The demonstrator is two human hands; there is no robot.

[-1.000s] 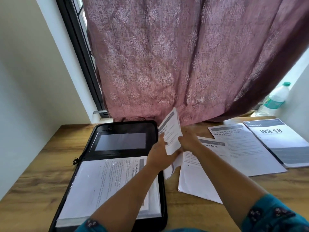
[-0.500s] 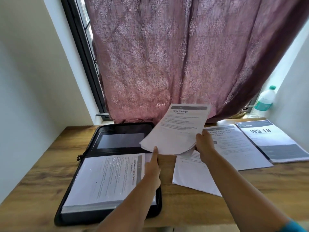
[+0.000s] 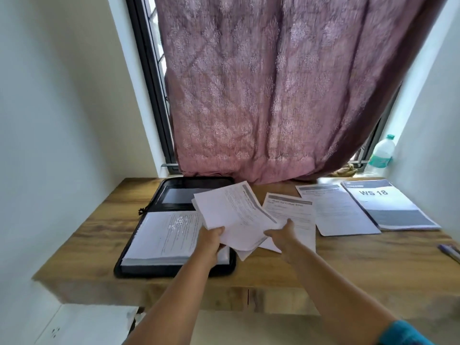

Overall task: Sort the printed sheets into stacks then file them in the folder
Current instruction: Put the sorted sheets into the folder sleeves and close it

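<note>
A black zip folder (image 3: 199, 181) lies open on the wooden desk (image 3: 348, 265), with a thick pile of printed sheets (image 3: 164, 232) in its near half. Above the folder's right edge, my left hand (image 3: 211, 239) grips the near left corner of a small stack of printed sheets (image 3: 234, 215), turned sideways with its grey header to the right. My right hand (image 3: 283, 235) holds the stack's near right edge from below. Under it a single sheet (image 3: 291, 210) lies flat. Further right lie another sheet (image 3: 338, 210) and a booklet marked WS 18 (image 3: 388, 205).
A mauve curtain (image 3: 273, 95) hangs over the window down to the desk's back edge. A plastic water bottle (image 3: 380, 155) stands on the sill at the right. Pens (image 3: 450, 252) lie at the desk's right edge. White walls close in on both sides.
The held stack has come down and turned sideways, moving left toward the folder. My left hand went from touching its underside to gripping its corner. The camera has pulled back.
</note>
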